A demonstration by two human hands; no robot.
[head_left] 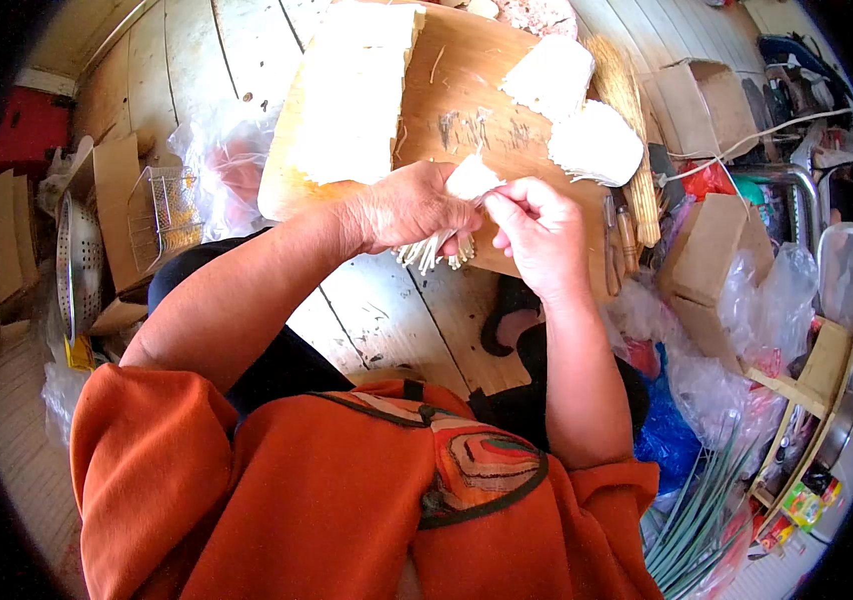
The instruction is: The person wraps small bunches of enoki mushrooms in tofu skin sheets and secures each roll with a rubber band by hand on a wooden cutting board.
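My left hand (412, 208) is wrapped round a bundle of thin pale stems (432, 252) that looks like enoki mushrooms. The stem ends poke out below my fingers, and a white piece (473, 178) shows above them. My right hand (547, 225) is closed in a pinch against the bundle's right side; anything between its fingertips is too small to make out. Both hands are over the near edge of a wooden board (467, 75). On the board's left lies a large white stack of sheets (352, 95), overexposed. Two white clumps (550, 77) sit on the right.
A bundle of thin bamboo sticks (622, 90) lies along the board's right edge, near a wooden-handled tool (629, 238). Cardboard boxes (712, 250), plastic bags and green onions (702, 520) crowd the right. A metal colander (79, 262) and wire basket (165, 212) stand left.
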